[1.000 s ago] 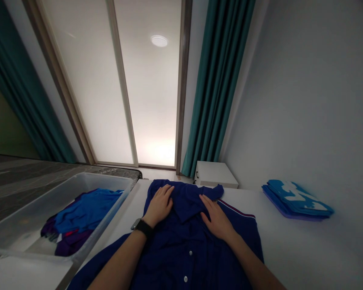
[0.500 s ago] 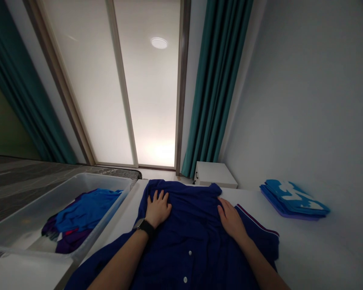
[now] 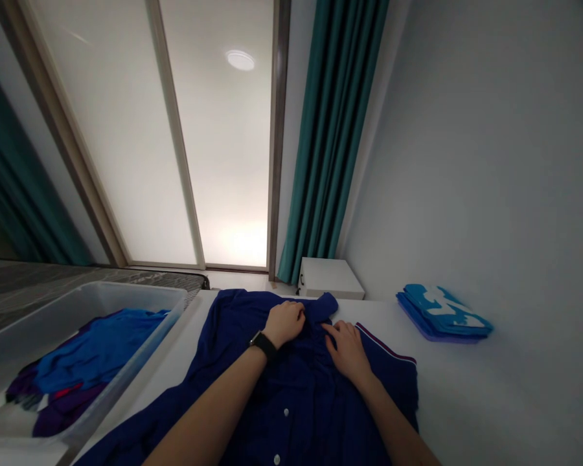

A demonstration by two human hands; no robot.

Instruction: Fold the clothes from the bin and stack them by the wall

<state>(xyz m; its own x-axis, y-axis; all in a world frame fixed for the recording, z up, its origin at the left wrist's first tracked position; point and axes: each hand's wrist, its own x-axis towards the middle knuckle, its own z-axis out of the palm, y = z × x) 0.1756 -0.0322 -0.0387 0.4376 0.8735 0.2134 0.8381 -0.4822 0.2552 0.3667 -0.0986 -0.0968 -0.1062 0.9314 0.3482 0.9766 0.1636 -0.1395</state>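
Note:
A dark blue buttoned shirt (image 3: pixel 291 382) lies spread on the white table (image 3: pixel 466 401), its collar at the far edge. My left hand (image 3: pixel 285 321), with a black watch on the wrist, rests near the collar, its fingers curled together on the fabric. Just to its right, my right hand (image 3: pixel 348 349) touches the shirt below the collar, thumb and fingers apart. A sleeve with a red and white trimmed edge lies beside my right hand.
On the left stands a clear plastic bin (image 3: pixel 170 304) with blue and purple clothes (image 3: pixel 97 349). Folded blue clothes (image 3: pixel 442 310) are stacked at the right by the wall. A white cabinet (image 3: pixel 330 278) stands beyond the table.
My left hand has moved right across the shirt toward the collar, and its spread fingers have curled in. My right hand has come closer to it. The view has turned slightly right.

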